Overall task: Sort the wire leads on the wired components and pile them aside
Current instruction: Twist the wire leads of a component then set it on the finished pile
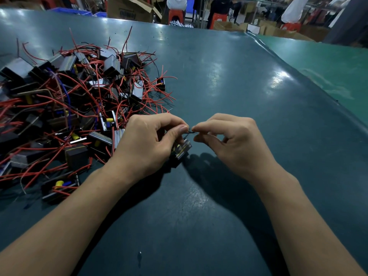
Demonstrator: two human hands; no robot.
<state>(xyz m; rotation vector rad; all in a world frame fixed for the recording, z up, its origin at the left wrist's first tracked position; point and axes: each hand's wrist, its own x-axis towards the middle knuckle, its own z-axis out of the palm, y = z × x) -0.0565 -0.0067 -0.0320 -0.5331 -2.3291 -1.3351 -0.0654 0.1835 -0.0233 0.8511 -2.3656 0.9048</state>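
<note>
Dark teal vinyl covers the worktop (pixel 229 80), above which the left hand (pixel 148 143) grips a small wired component (pixel 182 149) and pinches its thin black lead (pixel 191 132) with the right hand (pixel 232 139), just right of the red-wired pile (pixel 75 108).

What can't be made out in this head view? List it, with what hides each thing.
- The component held in the left hand: mostly covered by the fingers.
- The dark wire lead pinched between both hands, right hand: too thin to tell one strand or several.
- The pile of wired components: cut off by the left edge.
- Background boxes: blurred.
</note>
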